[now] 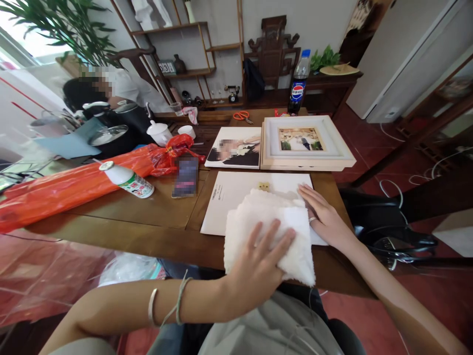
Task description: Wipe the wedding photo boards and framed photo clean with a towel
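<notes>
A folded white fluffy cloth lies over a white panel at the near edge of the wooden table. My left hand rests flat on the cloth's near part, fingers spread. My right hand lies flat at the cloth's right edge, fingers stretched out, a ring on one finger. A small metal hanger shows on the panel just beyond the cloth. Behind it lie an unframed photo print and a white picture frame with a photo inside.
A phone, a small white bottle and a long orange plastic bag lie to the left. A cola bottle, orange scissors and tea ware stand further back. Another person sits at the far left. A black chair stands right.
</notes>
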### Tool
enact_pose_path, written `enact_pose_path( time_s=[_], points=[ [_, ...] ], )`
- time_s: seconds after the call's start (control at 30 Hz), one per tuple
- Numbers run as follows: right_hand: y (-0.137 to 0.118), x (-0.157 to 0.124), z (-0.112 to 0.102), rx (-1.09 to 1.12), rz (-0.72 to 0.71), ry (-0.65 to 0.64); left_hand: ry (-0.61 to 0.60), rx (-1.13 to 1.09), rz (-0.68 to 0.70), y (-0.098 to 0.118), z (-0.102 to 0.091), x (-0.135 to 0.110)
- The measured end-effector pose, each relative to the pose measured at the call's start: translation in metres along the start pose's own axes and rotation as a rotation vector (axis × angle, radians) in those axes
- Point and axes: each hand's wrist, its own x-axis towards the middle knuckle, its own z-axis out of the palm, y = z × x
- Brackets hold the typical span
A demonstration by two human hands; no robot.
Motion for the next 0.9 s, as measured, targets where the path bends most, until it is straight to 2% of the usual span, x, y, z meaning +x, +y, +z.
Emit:
enact_pose_path(
  time_s=[0.07,0.2,0.3,0.37,0.57,0.63,0.73,0.9],
  points=[
    [-0.001,0.000,0.000,-0.006,0.023,0.008,0.013,0.005,-0.059,-0.015,0.002,-0.001],
    [-0.003,0.001,0.001,-0.004,0.029,0.023,-0.029,0.033,-0.244,-0.070,0.010,0.014],
    [-0.003,0.001,0.001,-0.009,0.032,0.022,-0.090,0.017,-0.239,-0.095,0.011,0.022],
    [-0.003,0.001,0.001,-0.011,0.039,0.021,-0.103,-0.005,-0.178,-0.091,0.009,0.018],
    [-0.005,0.001,-0.001,-0.001,0.054,0.016,-0.015,-0.021,0.007,-0.030,0.001,-0.021],
    [-0.005,0.002,-0.001,-0.001,0.049,0.019,-0.010,0.002,0.043,-0.021,-0.002,-0.029],
    [-0.005,0.002,-0.001,-0.004,0.048,0.019,-0.004,0.015,0.038,-0.034,-0.005,-0.027],
    [-0.006,0.001,-0.001,-0.002,0.063,0.008,-0.090,0.030,-0.155,-0.100,-0.002,-0.009]
  ],
)
